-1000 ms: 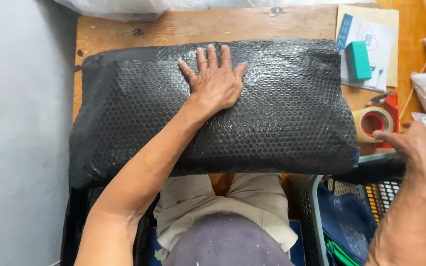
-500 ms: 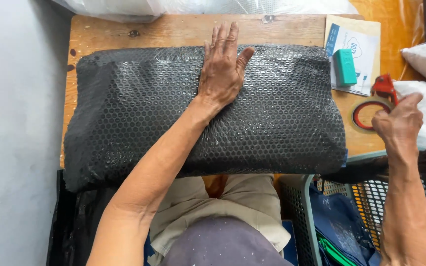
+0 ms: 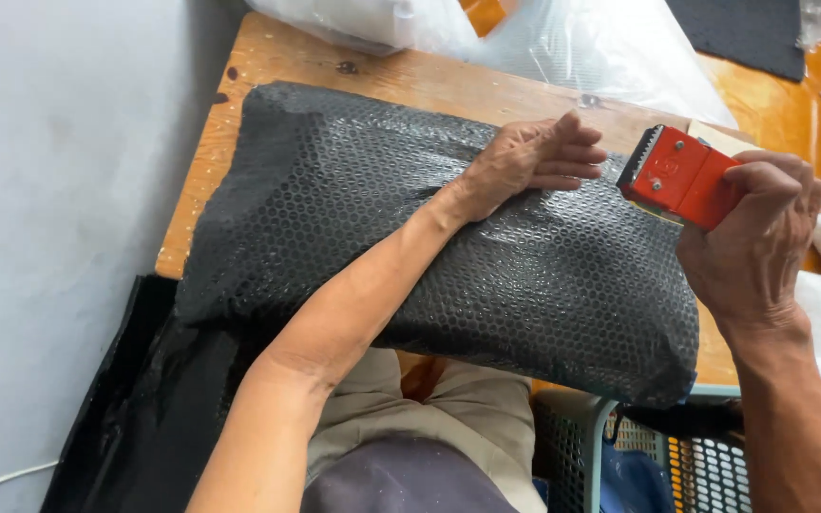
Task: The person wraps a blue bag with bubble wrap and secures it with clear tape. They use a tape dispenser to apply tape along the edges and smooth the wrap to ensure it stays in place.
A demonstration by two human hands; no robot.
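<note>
Wooden table [image 3: 268, 66] runs across top of frame, grey wall at left. Black bubble-wrap parcel [image 3: 353, 228] lies on it, filling centre. Left hand [image 3: 525, 161] rests on parcel's top edge, upper centre, fingers curled & pressing down, holding nothing. Right hand [image 3: 757, 237], right of frame, is closed round a red tape dispenser [image 3: 677, 176] w/ toothed edge just beside left hand's fingertips. Clear plastic bags [image 3: 582, 47] at top, behind parcel. Mesh basket [image 3: 658, 456] at bottom right.
</note>
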